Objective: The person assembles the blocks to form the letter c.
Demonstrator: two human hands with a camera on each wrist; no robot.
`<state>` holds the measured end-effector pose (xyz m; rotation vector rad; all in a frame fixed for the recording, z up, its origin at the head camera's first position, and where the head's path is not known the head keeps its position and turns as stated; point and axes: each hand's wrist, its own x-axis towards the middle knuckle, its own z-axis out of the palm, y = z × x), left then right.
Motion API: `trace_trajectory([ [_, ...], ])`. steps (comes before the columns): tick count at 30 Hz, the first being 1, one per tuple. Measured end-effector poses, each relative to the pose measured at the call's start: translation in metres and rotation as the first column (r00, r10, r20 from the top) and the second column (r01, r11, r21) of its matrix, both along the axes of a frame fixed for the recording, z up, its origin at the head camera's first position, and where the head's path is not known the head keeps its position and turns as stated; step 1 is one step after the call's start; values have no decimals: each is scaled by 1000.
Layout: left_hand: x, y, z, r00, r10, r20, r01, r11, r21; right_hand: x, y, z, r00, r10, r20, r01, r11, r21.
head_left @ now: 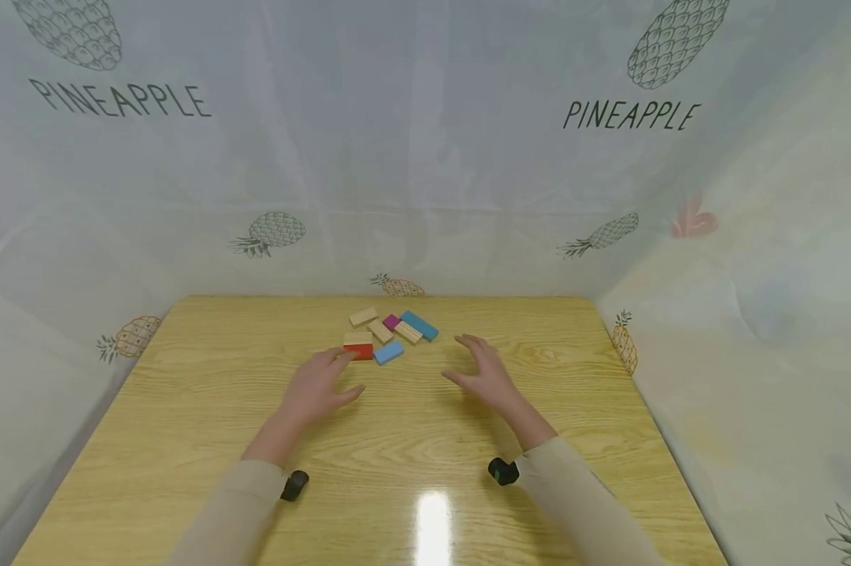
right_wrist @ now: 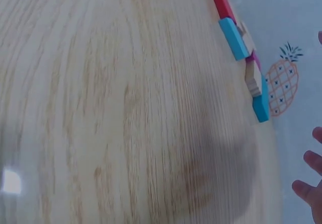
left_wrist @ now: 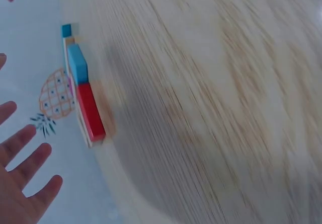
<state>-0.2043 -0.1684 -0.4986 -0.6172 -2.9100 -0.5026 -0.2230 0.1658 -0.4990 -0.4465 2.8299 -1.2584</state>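
A: Which thing anchors the scene?

B: A light blue block (head_left: 389, 352), lying toward the far edge of a wood-grain counter (head_left: 397, 456).

A: What lies around it?

B: Just left of it is a red block (head_left: 365, 353), and behind that, also on its left, a tan block (head_left: 357, 338). Directly behind the light blue block lies a second tan block (head_left: 380, 331), with a third tan block (head_left: 364, 317) farther back and left. A small magenta block (head_left: 391, 321) is behind it too. Behind and to its right are a striped tan block (head_left: 408, 333) and a longer, darker blue block (head_left: 419, 325).

A: And the left hand (head_left: 317, 385)?

B: In front and to the left of the light blue block, fingers spread. From the head view a fingertip overlaps the red block; the left wrist view shows them apart.

A: The right hand (head_left: 487, 379)?

B: To the light blue block's right and slightly nearer, fingers spread, thumb held away, apart from the blocks.

A: The background?

B: Behind the light blue block hangs a pale, pineapple-printed curtain (head_left: 425, 157).
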Motion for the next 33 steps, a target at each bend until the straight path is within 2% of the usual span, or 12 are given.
trace_trajectory([
  [6,-7,15,-2,1000,-17,16,17,1000,15,-14,-11,-7,999,19,38,-17,998,-55],
  [17,-24,37,-9,998,-13,66,11,999,38,-38,-26,-19,999,17,43,-15,998,-58],
  [23,-28,46,-11,995,4,103,-11,998,62,-49,-31,-26,996,-28,89,37,995,-95],
  [33,-36,54,-11,990,34,134,-51,991,123,-73,-38,-45,993,-80,88,88,991,-97],
])
